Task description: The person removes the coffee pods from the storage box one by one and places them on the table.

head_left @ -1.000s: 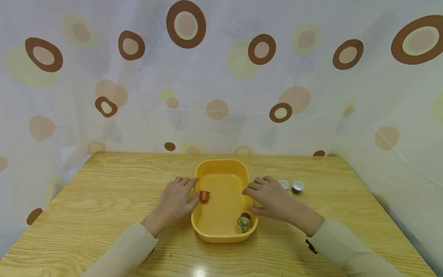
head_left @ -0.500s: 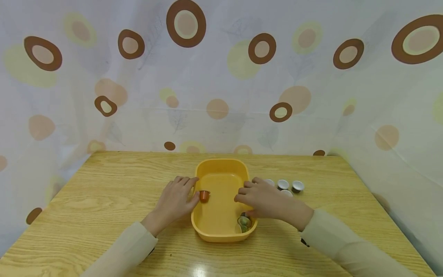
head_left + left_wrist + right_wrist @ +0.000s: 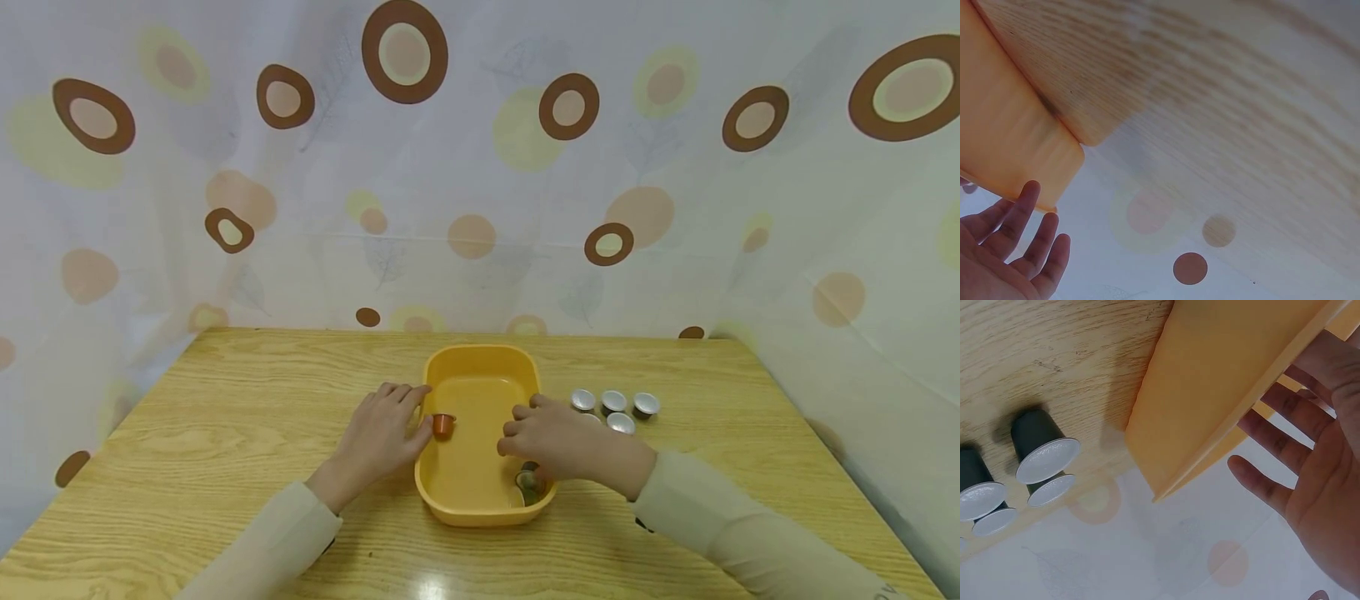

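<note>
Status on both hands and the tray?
Left hand at left rim of yellow tray, beside orange capsule. Right hand over right rim. Other capsules in near-right corner, partly behind that hand.

From farthest off, my head camera looked forward and down over the tabletop (image 3: 247, 417) to the patterned cloth (image 3: 420, 167). 2 wrist cameras, inverted and close beside my left hand (image 3: 381, 427) and right hand (image 3: 564, 437), faced opposite outer walls of the tub (image 3: 480, 437). All 3 views shared the tub; head and right wrist, the capsules (image 3: 613, 402).
</note>
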A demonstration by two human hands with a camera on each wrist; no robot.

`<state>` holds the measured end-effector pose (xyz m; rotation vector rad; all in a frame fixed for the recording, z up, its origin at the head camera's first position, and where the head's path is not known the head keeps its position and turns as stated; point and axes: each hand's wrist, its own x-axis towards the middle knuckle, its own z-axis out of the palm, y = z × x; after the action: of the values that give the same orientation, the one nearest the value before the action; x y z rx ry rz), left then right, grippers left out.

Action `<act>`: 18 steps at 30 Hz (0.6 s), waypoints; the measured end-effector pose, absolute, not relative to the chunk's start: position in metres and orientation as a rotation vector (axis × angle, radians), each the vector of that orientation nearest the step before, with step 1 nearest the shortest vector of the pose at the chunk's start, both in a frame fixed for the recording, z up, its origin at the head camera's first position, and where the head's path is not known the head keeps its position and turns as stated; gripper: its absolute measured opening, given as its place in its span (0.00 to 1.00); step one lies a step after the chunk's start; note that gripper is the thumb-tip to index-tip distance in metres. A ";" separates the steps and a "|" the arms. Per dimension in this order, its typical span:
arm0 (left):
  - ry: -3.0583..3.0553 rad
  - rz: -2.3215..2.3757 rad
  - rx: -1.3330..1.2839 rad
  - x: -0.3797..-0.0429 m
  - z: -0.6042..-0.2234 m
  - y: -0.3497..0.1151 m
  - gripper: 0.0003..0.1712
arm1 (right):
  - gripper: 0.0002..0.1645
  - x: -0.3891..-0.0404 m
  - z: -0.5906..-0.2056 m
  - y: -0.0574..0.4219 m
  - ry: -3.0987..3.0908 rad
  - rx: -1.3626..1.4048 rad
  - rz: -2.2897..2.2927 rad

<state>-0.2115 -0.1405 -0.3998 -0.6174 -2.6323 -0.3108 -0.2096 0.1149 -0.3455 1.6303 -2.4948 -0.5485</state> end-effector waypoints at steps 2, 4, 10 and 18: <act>-2.629 -0.315 -0.619 -0.211 -0.400 -0.140 0.22 | 0.24 -0.210 -0.347 0.113 -2.506 1.633 -0.571; -2.627 -0.320 -0.621 -0.211 -0.400 -0.140 0.22 | 0.23 -0.210 -0.347 0.112 -2.505 1.636 -0.581; -2.627 -0.323 -0.621 -0.211 -0.400 -0.140 0.22 | 0.19 -0.208 -0.348 0.108 -2.493 1.644 -0.609; -2.619 -0.319 -0.621 -0.212 -0.401 -0.140 0.22 | 0.11 -0.208 -0.346 0.105 -2.489 1.650 -0.628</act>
<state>-0.2119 -0.1402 -0.4009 -0.6210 -2.6191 -0.3185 -0.2075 0.1053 -0.3457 1.6497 -2.4885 -0.6282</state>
